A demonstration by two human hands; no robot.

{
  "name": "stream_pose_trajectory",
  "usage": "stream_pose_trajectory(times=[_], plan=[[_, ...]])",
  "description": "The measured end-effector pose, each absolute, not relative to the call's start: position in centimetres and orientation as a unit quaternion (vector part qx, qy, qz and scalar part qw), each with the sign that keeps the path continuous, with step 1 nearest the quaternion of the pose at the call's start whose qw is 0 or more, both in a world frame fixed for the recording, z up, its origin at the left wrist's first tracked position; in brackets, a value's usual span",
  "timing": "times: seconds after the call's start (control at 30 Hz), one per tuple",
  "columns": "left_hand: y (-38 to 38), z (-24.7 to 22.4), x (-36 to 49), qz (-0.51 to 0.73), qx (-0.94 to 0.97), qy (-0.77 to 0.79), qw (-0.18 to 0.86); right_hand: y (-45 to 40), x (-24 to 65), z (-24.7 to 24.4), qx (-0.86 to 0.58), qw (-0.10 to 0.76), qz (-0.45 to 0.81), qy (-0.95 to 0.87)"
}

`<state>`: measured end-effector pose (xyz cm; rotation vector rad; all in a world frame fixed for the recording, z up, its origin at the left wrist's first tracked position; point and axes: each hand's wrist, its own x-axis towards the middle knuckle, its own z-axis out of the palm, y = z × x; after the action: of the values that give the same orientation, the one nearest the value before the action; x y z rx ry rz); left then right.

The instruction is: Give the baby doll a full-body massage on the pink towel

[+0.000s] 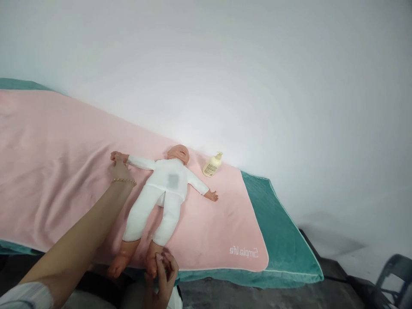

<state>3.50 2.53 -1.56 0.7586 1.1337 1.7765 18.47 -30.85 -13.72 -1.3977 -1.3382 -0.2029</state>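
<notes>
A baby doll (169, 180) in a white suit lies on its back on a pink blanket (219, 231), arms and legs spread. Reaching in from the left, my left hand (121, 168), with a gold bracelet at the wrist, closes its fingers on the doll's small hand (116, 156). Down at the near edge, my right hand (165, 274) has its fingers curled against the doll's foot (151, 259). The other foot (120, 262) lies free to the left. Beyond the doll's outstretched arm stands a pale yellow pump bottle (212, 165), tilted in view.
The blanket lies over a green-covered bed (270, 210), whose near edge drops to a dark floor (225, 296). A white wall (225, 77) borders the far side. Part of a dark chair (394, 279) shows at the lower right.
</notes>
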Motion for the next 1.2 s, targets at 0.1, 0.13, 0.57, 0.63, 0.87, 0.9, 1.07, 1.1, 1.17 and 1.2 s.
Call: stream_pose_trajectory(times=[0.1,0.13,0.57,0.63,0.87,0.9,1.07,1.1,1.17,1.2], plan=[[2.9,-1.6,4.6,0.748,0.239,0.485,0.384,-30.9,18.7,-12.5,-0.601,0.546,-0.097,-0.575],[2.9,-1.5,4.8,0.763,0.231,0.481,0.365,-30.8,18.9,-11.9,-0.604,0.538,-0.098,-0.579],[-1.7,1.5,7.3,0.71,0.515,0.357,0.321,-24.1,23.4,-4.4,-0.539,0.482,-0.07,-0.687],[-1.9,1.3,7.6,0.681,0.55,0.354,0.33,-22.5,23.6,-2.9,-0.534,0.495,-0.067,-0.683],[-1.3,0.8,7.5,0.613,0.675,0.266,0.313,-17.7,23.7,2.4,-0.521,0.532,0.043,-0.666],[-1.3,0.9,7.5,0.603,0.692,0.248,0.309,-17.4,23.6,3.0,-0.525,0.538,0.058,-0.656],[-1.2,1.0,7.3,0.578,0.722,0.216,0.313,-16.8,24.1,4.7,-0.553,0.551,0.129,-0.612],[-1.3,1.0,7.3,0.579,0.717,0.217,0.322,-16.9,24.3,4.7,-0.553,0.55,0.134,-0.611],[-1.4,1.0,7.3,0.589,0.689,0.238,0.349,-17.3,24.5,4.5,-0.552,0.548,0.133,-0.614],[-1.5,1.0,7.2,0.598,0.664,0.259,0.366,-17.7,24.6,4.3,-0.552,0.55,0.128,-0.614]])
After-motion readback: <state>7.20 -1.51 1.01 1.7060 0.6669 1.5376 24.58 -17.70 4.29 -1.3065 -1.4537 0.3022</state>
